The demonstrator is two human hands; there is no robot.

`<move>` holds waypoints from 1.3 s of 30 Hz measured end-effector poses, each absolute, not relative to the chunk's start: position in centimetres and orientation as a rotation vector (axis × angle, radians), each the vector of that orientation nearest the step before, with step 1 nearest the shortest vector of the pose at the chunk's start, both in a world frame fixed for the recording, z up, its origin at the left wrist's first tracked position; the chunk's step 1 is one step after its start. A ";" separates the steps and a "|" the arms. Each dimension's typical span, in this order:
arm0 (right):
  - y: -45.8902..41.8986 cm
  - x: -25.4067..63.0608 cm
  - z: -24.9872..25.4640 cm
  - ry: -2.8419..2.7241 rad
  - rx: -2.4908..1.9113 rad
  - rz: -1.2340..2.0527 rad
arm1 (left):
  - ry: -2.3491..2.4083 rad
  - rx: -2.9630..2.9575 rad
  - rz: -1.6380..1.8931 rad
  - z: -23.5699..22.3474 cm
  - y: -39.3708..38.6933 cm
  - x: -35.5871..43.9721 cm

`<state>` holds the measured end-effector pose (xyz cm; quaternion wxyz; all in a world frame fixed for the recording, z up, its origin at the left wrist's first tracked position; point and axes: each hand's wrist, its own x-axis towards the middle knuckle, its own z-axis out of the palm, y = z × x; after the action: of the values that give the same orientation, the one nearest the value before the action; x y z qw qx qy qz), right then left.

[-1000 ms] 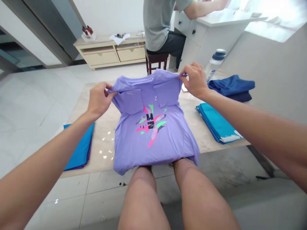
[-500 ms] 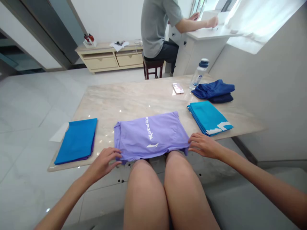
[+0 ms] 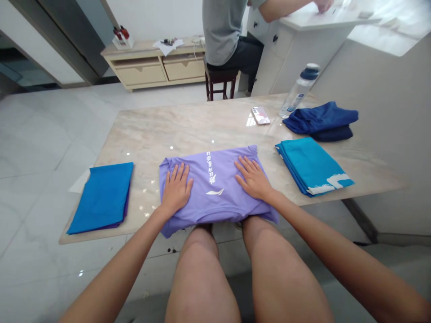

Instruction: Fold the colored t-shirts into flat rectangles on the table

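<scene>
A purple T-shirt [image 3: 218, 202] with white lettering and a white logo lies folded across the near edge of the table, its front hem hanging over. My left hand [image 3: 177, 188] rests flat on its left part, fingers spread. On the right part lies my right hand [image 3: 252, 178], also flat with its fingers apart. Neither hand grips the cloth. Left of the shirt is a folded blue garment [image 3: 103, 195] with purple cloth under it. To the right sits a stack of folded teal garments [image 3: 311, 161] with a white print.
The marble-patterned table [image 3: 151, 130] also holds a phone [image 3: 261, 115], a clear water bottle [image 3: 298, 92] and a crumpled navy garment [image 3: 323, 119]. Beyond it a person [image 3: 224, 33] sits on a dark stool [image 3: 220, 77] at a white desk [image 3: 313, 20]. A low cabinet [image 3: 141, 74] stands behind.
Both my hands have moved from the shirt's near corners inward and forward onto its top, opening flat. The view has shifted slightly.
</scene>
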<state>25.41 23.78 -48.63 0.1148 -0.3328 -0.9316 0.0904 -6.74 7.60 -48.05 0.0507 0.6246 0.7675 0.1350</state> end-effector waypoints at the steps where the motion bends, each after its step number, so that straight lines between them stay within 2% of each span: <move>1: 25.2 24.6 -48.8 -2.733 -0.990 0.264 | 2.337 1.897 0.403 -48.1 9.0 -7.7; 6: 29.6 21.1 -47.8 -2.734 -1.004 0.298 | 2.330 1.909 0.398 -46.8 13.7 -10.4; 12: 24.2 25.9 -44.9 -2.772 -0.507 0.475 | 1.973 2.197 0.499 -45.0 6.0 -9.1; 16: 21.8 29.7 -44.9 -2.755 -0.577 0.446 | 1.983 2.109 0.520 -44.8 1.5 -10.2; 23: 22.6 28.0 -44.8 -2.777 -0.668 0.370 | 2.027 2.126 0.371 -42.9 2.8 -10.7; 34: 23.9 27.4 -44.4 -2.646 -0.610 0.526 | 1.993 2.007 0.590 -43.6 2.4 -11.2; 39: 23.2 28.1 -41.6 -2.626 -0.654 0.461 | 2.073 1.965 0.748 -41.3 1.5 -11.0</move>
<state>28.08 23.19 -41.56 0.1971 -0.2335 -0.9379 0.1645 -11.03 1.46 -41.29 0.0945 0.6625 0.6990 0.2521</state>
